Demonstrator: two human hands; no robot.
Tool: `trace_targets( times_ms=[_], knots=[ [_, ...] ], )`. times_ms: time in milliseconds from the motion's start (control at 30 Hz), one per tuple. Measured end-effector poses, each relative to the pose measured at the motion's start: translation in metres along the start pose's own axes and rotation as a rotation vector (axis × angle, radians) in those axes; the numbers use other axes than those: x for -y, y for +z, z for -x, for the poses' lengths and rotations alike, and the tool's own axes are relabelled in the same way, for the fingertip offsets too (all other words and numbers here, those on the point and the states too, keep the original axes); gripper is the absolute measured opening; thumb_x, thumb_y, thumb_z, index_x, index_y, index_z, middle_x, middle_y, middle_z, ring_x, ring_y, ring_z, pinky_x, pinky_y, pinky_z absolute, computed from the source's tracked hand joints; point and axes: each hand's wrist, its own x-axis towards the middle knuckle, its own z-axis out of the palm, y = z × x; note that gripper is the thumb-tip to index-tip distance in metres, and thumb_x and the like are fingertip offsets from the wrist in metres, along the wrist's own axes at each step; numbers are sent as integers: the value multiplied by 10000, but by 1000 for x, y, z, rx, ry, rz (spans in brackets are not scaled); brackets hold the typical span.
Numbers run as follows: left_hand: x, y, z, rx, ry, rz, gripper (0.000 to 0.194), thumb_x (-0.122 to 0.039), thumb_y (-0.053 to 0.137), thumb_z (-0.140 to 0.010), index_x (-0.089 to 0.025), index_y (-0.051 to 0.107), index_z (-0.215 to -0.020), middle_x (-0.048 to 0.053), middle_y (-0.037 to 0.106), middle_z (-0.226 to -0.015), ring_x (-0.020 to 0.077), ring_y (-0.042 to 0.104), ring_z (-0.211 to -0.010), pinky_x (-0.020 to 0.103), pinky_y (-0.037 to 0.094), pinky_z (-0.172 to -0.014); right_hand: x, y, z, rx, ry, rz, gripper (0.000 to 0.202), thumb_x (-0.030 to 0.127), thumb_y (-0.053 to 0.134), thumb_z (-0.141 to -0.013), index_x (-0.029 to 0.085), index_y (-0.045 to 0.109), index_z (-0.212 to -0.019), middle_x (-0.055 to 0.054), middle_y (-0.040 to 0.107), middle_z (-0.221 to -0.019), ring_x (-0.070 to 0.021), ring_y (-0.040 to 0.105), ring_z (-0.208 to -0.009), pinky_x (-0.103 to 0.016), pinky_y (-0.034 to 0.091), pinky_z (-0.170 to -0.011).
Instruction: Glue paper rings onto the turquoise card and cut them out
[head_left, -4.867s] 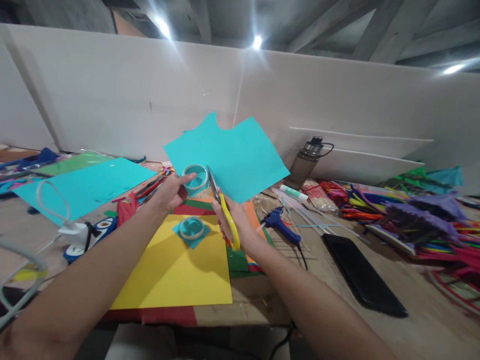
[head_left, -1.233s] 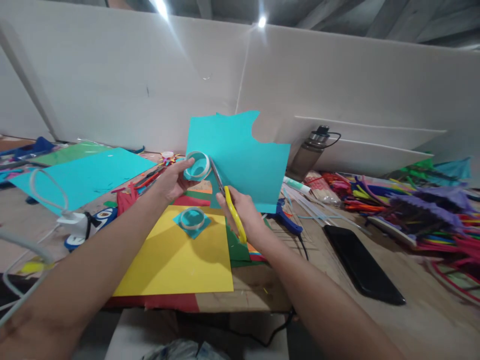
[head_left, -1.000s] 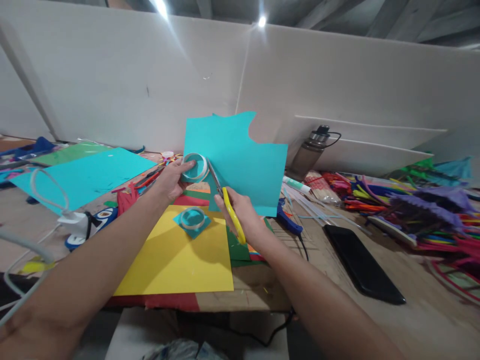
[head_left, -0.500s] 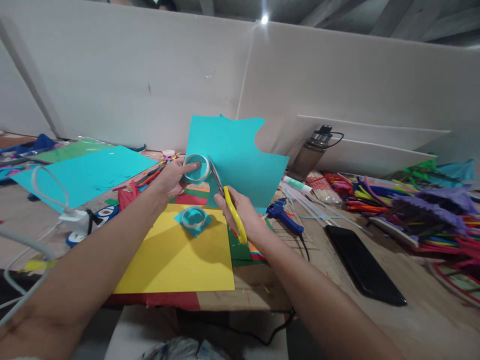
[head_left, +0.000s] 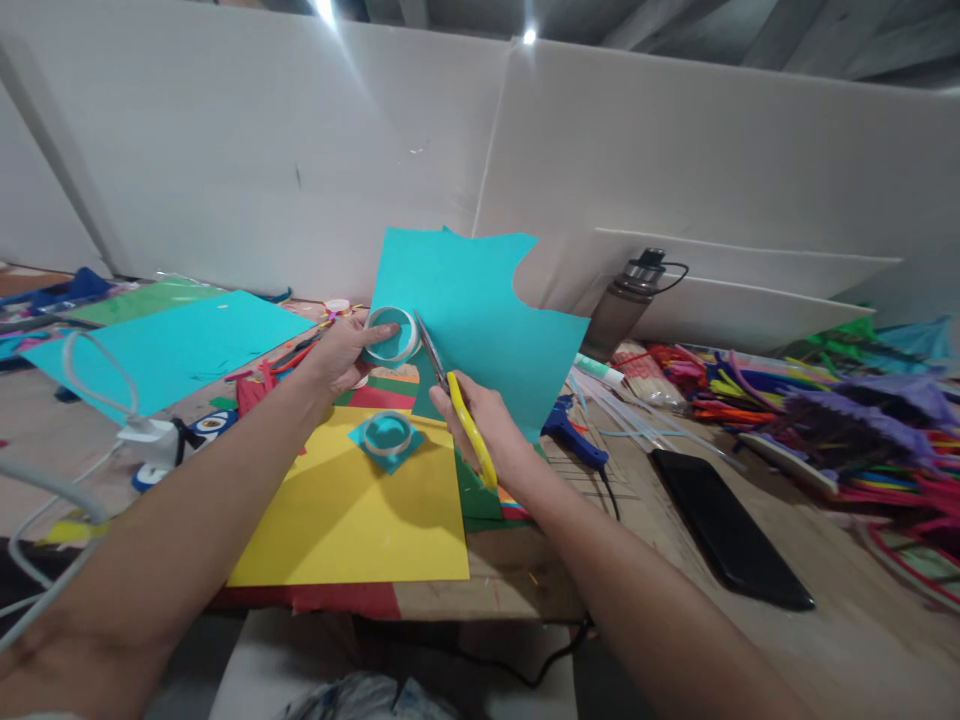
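My left hand (head_left: 346,350) is closed on the corner of a turquoise sheet (head_left: 465,290), its thumb inside a white ring (head_left: 414,338) that lies against the sheet. Yellow-handled scissors (head_left: 471,430) are in my right hand (head_left: 487,420), their blades at the sheet just right of the ring. The sheet stands raised, with a curved notch in its upper right edge. Below, a second white ring (head_left: 409,440) rests on a small turquoise square (head_left: 388,465), on top of a yellow sheet (head_left: 360,530).
A blue glue gun (head_left: 576,438) and a black phone (head_left: 727,530) lie at the right, a dark bottle (head_left: 621,310) behind them. Colourful craft strips pile up far right. Another turquoise sheet (head_left: 187,345) and a white plug with cables (head_left: 150,440) are at the left.
The right part of the turquoise sheet has shifted slightly right and now covers more of the glue gun. Both hands have barely moved.
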Motion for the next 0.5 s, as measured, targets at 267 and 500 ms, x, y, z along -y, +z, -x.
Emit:
trace_targets(
  times_ms=[267, 500],
  knots=[
    [-6, 4, 3, -15, -24, 7, 251, -185, 894, -582, -110, 724, -750, 29, 721, -719, 128, 659, -623, 221, 550, -609, -4, 1, 0, 3, -8, 1, 281, 450, 507, -929, 231, 457, -762, 53, 440, -617, -110, 367, -564, -257, 279, -535],
    [-14, 5, 5, 5, -19, -28, 239, -161, 895, -564, -108, 710, -704, 20, 698, -653, 122, 641, -580, 205, 543, -580, -2, -1, -1, 17, -24, 24, 291, 438, 498, -940, 230, 454, -742, 50, 442, -611, -114, 385, -572, -258, 278, -547]
  ],
)
